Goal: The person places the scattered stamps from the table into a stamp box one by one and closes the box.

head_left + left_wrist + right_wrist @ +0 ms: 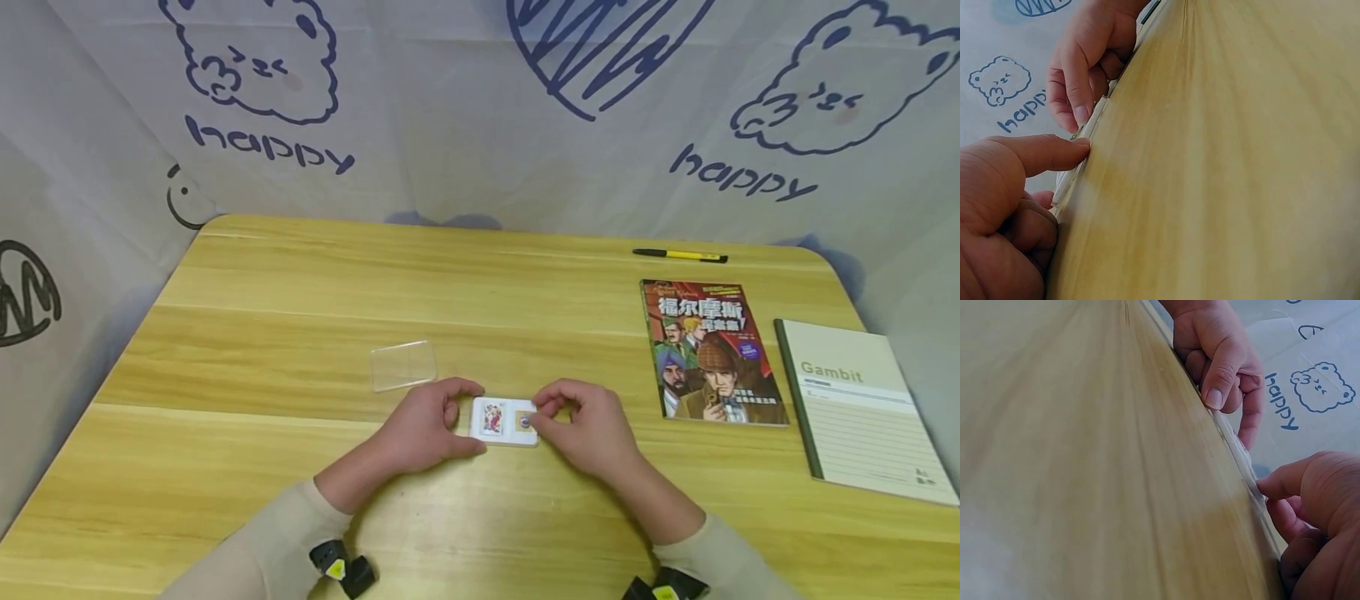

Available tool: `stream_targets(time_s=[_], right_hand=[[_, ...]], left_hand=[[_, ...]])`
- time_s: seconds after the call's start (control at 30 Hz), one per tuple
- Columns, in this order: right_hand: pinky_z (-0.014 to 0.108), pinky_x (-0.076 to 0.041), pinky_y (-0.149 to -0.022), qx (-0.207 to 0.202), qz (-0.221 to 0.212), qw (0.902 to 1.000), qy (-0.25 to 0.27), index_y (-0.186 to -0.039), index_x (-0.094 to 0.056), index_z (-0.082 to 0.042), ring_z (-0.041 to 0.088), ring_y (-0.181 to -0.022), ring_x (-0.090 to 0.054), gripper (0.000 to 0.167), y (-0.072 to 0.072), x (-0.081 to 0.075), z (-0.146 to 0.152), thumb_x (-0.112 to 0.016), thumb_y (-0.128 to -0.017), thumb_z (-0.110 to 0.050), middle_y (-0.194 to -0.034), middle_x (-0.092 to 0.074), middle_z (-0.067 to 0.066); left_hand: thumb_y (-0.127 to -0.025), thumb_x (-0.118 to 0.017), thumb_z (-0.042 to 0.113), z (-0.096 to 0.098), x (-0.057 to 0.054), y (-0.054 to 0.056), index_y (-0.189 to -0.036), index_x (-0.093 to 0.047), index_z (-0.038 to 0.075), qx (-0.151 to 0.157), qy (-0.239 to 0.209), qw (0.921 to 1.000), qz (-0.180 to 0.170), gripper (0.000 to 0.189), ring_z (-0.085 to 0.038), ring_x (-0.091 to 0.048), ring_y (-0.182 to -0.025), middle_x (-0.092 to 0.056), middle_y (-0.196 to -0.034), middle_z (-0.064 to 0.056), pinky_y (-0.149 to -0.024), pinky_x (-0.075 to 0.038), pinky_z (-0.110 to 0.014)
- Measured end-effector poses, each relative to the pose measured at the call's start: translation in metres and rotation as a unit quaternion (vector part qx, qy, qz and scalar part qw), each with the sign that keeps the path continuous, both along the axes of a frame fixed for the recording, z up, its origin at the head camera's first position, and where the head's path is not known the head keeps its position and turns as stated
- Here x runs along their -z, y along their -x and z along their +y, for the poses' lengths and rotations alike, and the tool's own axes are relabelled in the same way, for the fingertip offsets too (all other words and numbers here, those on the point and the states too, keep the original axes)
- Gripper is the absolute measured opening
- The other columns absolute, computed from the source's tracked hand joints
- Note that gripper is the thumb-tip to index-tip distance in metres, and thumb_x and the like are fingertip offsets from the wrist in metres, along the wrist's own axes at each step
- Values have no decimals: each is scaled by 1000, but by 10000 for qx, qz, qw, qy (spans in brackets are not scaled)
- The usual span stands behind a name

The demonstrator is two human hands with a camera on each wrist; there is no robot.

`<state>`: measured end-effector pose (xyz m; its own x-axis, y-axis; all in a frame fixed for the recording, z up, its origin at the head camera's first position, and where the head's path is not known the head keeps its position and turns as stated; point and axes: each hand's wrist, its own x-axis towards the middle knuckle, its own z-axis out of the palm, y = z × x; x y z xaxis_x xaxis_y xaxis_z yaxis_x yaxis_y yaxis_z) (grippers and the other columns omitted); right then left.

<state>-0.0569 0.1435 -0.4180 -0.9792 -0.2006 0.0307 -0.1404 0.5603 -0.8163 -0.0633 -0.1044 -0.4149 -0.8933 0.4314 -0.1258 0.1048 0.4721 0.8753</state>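
Note:
A small white two-compartment case lies flat on the wooden table in the head view. A miniature joker card fills its left compartment; a small tan card with a dark round mark sits in the right one, partly hidden by fingers. My left hand holds the case by its left end, thumb at the near edge and fingertips at the far edge. With curled fingers and thumb, my right hand pinches the tan card at the right end. Both wrist views show the case only edge-on.
A clear plastic lid lies beyond my left hand. To the right are a comic-style book, a lined notebook and a black and yellow pen. White cloth with drawings hangs behind the table.

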Motion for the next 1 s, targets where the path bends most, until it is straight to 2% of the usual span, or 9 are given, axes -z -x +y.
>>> stream_targets(time_s=[0.4, 0.63, 0.8, 1.0], right_hand=[[27, -32, -46, 29, -9, 10000, 43, -85, -74, -15, 14, -51, -44, 11, 0, 0, -1, -84, -80, -13, -73, -65, -10], [25, -29, -41, 12, -154, 9993, 341, -88, -75, -14, 11, -46, -40, 13, 0, 1, 3, -84, -80, -15, -75, -66, -7], [24, -27, -41, -206, -483, 9969, 580, -102, -74, -14, 10, -46, -36, 33, -1, -1, 10, -90, -74, -17, -80, -64, 0], [26, -32, -48, -662, -454, 9963, 293, -118, -70, -14, 12, -51, -36, 61, 0, -1, 18, -96, -64, -20, -76, -57, 1]], left_hand=[[-70, -91, 8, 0, 1, 0, -124, -63, 1, -17, 36, 10000, 84, 61, -7, -35, -53, -39, -61, 5, -52, -34, -25], [-70, -91, 8, 1, 0, 0, -124, -63, 2, -3, 32, 10000, 81, 61, -7, -35, -53, -39, -61, 6, -52, -33, -24], [-70, -91, 9, 0, 0, 0, -124, -63, 2, 15, 64, 9999, 91, 61, -7, -35, -52, -39, -60, 6, -51, -33, -24], [-70, -91, 9, -1, 1, 0, -124, -63, 3, 17, 64, 9999, 83, 61, -7, -35, -52, -39, -60, 5, -51, -33, -24]])
